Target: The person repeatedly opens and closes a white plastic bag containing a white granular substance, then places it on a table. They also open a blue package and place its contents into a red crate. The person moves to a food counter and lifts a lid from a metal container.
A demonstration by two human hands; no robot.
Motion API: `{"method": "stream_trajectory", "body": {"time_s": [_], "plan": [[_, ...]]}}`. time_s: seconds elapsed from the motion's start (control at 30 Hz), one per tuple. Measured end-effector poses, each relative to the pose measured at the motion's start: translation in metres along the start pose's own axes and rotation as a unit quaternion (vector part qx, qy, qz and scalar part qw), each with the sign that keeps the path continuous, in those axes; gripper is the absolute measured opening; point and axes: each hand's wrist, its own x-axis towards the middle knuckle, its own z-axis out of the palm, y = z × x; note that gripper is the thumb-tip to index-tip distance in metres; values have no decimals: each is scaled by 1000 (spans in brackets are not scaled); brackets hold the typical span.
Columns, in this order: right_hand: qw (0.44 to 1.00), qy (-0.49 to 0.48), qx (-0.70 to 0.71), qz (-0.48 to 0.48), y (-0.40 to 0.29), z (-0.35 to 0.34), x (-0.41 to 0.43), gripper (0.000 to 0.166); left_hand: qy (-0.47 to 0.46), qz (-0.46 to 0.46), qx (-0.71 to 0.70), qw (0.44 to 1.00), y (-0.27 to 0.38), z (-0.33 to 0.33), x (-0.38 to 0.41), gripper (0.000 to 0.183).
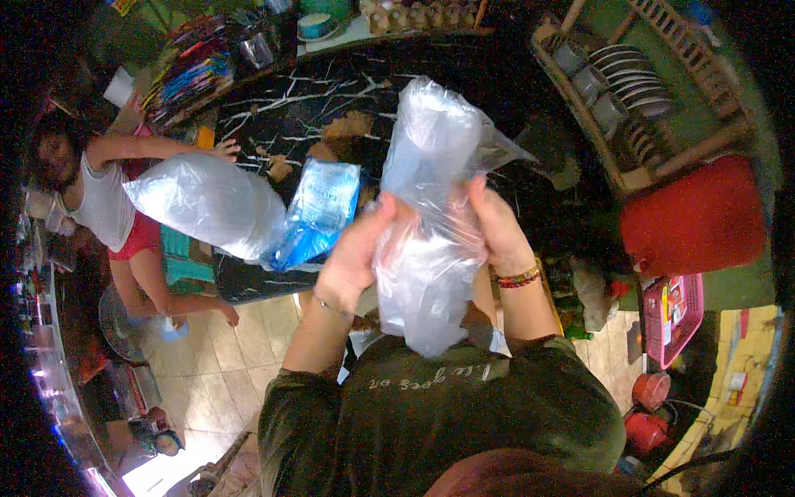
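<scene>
Both of my hands grip a clear plastic bag around its gathered middle, in front of my chest. My left hand has its thumb up on the left side of the plastic. On the other side, my right hand pinches the film, a beaded bracelet at its wrist. Something pale bulges in the far end of the bag; the film hides what it is. Left of my hands lies a blue and white printed packet. Beyond it rests a second, puffed plastic bag.
A black marble-patterned table with worn brown patches spans the front. Another person is at the left, one hand on the table. A dish rack holds plates and mugs at the right, above a red container and a pink basket.
</scene>
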Motion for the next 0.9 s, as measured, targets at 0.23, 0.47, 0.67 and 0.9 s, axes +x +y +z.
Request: {"method": "stream_trajectory", "body": {"time_s": [0.23, 0.47, 0.67, 0.9], "plan": [[927, 76, 349, -112, -54, -15, 16, 21, 103, 225, 242, 938, 74, 102, 41, 44], [928, 192, -214, -238, 91, -63, 95, 39, 318, 182, 448, 815, -3, -63, 88, 21], [836, 223, -485, -124, 178, -109, 109, 46, 348, 148, 542, 750, -29, -93, 70, 26], [743, 321, -554, -194, 135, -78, 91, 46, 332, 162, 307, 877, -24, -58, 7, 46]]}}
